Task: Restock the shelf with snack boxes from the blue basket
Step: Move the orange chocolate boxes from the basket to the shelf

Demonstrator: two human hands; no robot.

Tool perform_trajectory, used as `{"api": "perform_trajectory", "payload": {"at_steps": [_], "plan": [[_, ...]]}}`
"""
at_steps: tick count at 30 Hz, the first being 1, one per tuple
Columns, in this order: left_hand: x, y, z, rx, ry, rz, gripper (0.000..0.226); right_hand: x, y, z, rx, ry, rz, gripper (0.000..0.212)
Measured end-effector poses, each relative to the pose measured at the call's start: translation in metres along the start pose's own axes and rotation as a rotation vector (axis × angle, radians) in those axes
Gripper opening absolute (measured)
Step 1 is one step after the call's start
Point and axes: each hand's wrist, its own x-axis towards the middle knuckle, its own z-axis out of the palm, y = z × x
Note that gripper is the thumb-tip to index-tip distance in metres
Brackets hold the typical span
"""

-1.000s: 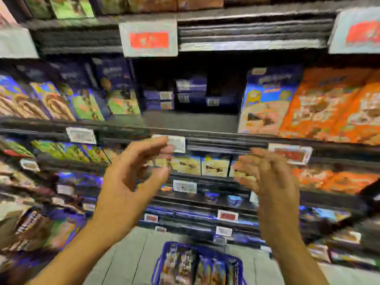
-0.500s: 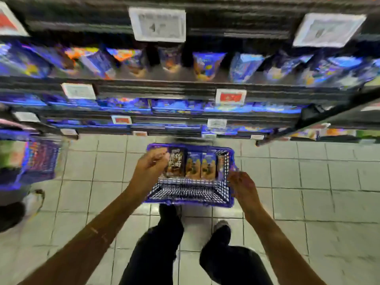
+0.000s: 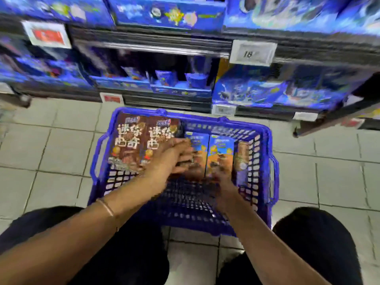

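Note:
The blue basket (image 3: 264,153) sits on the tiled floor between my knees, below the low shelves. Snack boxes stand in a row along its far side: two brown boxes (image 3: 128,145) at the left, two blue-and-orange boxes (image 3: 221,153) to their right, and a slim brown box (image 3: 241,159) by the right wall. My left hand (image 3: 170,159) reaches in with straight fingers lying across the front of the left blue-and-orange box. My right hand (image 3: 221,188) is low at the foot of the blue-and-orange boxes; it is blurred, and its grip is unclear.
Low shelves (image 3: 156,48) packed with blue snack packs run across the top, with price tags (image 3: 253,52) on their edges. A dark gap shows behind the packs on the middle shelf. Pale floor tiles (image 3: 51,145) surround the basket. My dark-trousered knees frame the bottom.
The view has dropped from the upper shelves to the floor and closed in on the basket. Both hands have come down from shelf height into the basket, onto the boxes.

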Motion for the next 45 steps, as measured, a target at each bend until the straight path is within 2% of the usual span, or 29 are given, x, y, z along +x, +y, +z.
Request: {"api": "perform_trajectory", "payload": {"at_steps": [2,4,6,12,17,20,24,27,29,31,33,34,36,38,40,42,45], "plan": [[0.015,-0.008,0.007,0.005,-0.021,-0.024,0.024,0.023,0.003,0.000,0.134,0.014,0.005,0.043],[0.022,-0.012,0.016,0.011,-0.030,0.024,0.023,0.044,0.007,-0.001,0.251,0.069,-0.029,0.040],[0.022,-0.011,0.026,0.018,-0.035,0.080,0.024,0.053,0.010,-0.001,0.336,0.055,-0.046,0.036],[0.007,-0.001,0.048,0.081,-0.053,0.171,0.041,0.038,0.012,-0.011,0.423,0.078,0.053,0.046],[0.012,-0.009,0.047,0.190,-0.003,0.130,0.030,0.005,0.021,-0.024,0.483,-0.033,0.056,0.048],[0.010,-0.019,0.051,0.213,-0.051,0.089,0.040,-0.016,0.023,-0.025,0.461,-0.113,-0.085,0.051],[0.002,-0.028,0.055,0.086,-0.228,0.069,0.036,-0.042,0.019,-0.019,0.272,-0.271,-0.339,0.042],[0.002,-0.027,0.053,-0.127,-0.200,0.142,0.023,-0.047,0.015,-0.020,0.101,-0.356,-0.456,0.047],[0.002,-0.020,0.047,-0.173,-0.134,0.167,0.015,-0.042,0.015,-0.024,0.083,-0.356,-0.549,0.057],[0.002,-0.011,0.040,-0.185,-0.068,0.186,0.013,-0.026,0.015,-0.025,0.112,-0.219,-0.607,0.054],[-0.001,-0.004,0.034,-0.193,-0.029,0.199,0.012,0.000,0.013,-0.021,-0.022,-0.009,-0.672,0.037],[-0.003,-0.001,0.032,-0.195,-0.010,0.198,0.014,0.015,0.010,-0.017,-0.176,0.070,-0.721,0.030],[-0.007,0.002,0.028,-0.212,0.013,0.189,0.015,0.045,0.005,-0.006,-0.532,0.137,-0.805,0.028],[-0.007,0.002,0.025,-0.246,0.005,0.186,0.010,0.067,0.006,0.007,-0.865,0.234,-0.801,0.038],[-0.008,0.003,0.023,-0.281,-0.007,0.180,0.012,0.080,0.011,0.017,-1.094,0.337,-0.798,0.049],[-0.008,0.004,0.023,-0.287,-0.005,0.179,0.011,0.087,0.018,0.024,-1.148,0.360,-0.861,0.047],[-0.007,0.005,0.022,-0.269,-0.001,0.195,0.008,0.088,0.022,0.029,-0.980,0.330,-0.921,0.044]]}}
